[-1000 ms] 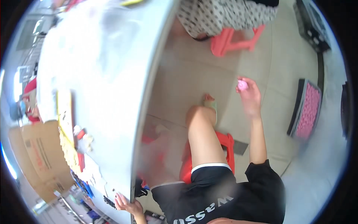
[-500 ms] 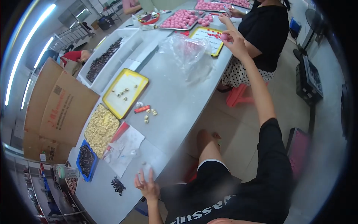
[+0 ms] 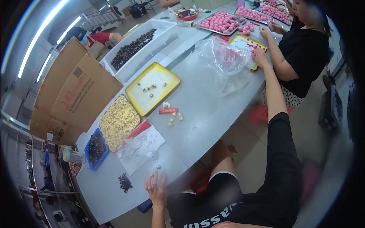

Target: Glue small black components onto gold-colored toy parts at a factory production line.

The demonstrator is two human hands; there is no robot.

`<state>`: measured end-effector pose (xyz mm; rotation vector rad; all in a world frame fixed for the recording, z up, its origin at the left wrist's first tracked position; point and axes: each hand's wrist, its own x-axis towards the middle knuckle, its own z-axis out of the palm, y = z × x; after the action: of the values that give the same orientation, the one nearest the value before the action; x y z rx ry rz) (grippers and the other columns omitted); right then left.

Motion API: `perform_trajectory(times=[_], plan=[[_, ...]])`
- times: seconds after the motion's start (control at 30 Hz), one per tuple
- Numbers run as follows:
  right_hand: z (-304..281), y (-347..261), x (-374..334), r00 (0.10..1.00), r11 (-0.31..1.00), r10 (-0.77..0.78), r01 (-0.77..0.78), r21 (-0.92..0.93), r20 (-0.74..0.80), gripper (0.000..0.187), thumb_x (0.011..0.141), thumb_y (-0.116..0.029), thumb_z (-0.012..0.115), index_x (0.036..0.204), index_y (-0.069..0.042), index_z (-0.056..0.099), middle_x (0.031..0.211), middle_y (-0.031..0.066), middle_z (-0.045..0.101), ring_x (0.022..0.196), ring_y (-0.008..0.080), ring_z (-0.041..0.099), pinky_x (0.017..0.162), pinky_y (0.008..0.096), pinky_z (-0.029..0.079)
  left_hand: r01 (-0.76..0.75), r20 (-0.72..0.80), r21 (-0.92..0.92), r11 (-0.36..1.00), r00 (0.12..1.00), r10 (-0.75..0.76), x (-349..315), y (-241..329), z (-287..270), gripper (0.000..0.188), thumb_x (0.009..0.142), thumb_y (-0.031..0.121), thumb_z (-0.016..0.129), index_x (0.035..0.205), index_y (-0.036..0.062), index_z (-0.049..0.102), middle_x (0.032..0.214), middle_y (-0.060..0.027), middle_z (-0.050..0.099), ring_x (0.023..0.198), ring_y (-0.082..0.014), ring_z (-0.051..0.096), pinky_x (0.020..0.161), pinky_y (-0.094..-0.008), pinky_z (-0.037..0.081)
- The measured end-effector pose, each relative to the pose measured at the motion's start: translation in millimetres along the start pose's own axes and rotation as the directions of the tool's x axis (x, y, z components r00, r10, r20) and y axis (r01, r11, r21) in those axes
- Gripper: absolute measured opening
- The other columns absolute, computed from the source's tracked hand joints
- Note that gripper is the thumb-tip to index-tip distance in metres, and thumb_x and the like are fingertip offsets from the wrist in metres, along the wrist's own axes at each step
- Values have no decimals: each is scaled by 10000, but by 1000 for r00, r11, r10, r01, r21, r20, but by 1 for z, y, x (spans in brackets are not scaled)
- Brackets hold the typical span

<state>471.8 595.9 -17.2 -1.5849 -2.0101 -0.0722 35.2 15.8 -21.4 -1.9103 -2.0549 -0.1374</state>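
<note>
Within right hand (image 3: 261,59); pink ball (image 3: 253,54)

You're in a small-parts workshop: long grey worktable (image 3: 201,131), pink balls (image 3: 219,22) in qty, white bin (image 3: 157,48) w/ dark pcs (image 3: 133,49), co-worker (image 3: 306,55) alongside, storage rack (image 3: 53,192) nearby.

grey surface (image 3: 205,129) and the items set directly on it, from near to far. near end: a pile of slender dark pieces (image 3: 124,183) and, to its right, a small pale piece (image 3: 158,167). left side: a blue tray (image 3: 101,161), beside a broad rectangular spread of pale yellow pieces (image 3: 119,121); adjoining this, white paper (image 3: 152,138). middle: a yellow-rimmed tray (image 3: 156,78); near it, a red stick-shaped item (image 3: 168,111) with loose pale pieces (image 3: 180,117). beyond: a white tub (image 3: 154,51), a clear plastic bag (image 3: 224,60), a second yellow-rimmed tray (image 3: 241,41) and a metal tray (image 3: 213,30).
</note>
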Motion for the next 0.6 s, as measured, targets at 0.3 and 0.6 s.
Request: perform_trajectory(times=[0.3,0.6], plan=[[-6,1,-19,990,997,8,4,78,-144,398,754,-125,660,1138,-73,566,1108,169,577,1060,308,530,903,381,422,-30,-21,-24,999,999,30,2,0,-7,649,520,-6,577,1142,179,560,1352,-98,349,1238,-335,248,1000,-448,258],[-161,-111,-124,878,831,-58,306,465,-475,155,850,-42,556,993,-8,602,930,94,638,939,173,582,814,248,437,-84,-188,-351,933,982,17,1,-29,-72,652,709,281,701,1260,65,426,1387,-201,294,1297,-405,227,1031,-527,201]])
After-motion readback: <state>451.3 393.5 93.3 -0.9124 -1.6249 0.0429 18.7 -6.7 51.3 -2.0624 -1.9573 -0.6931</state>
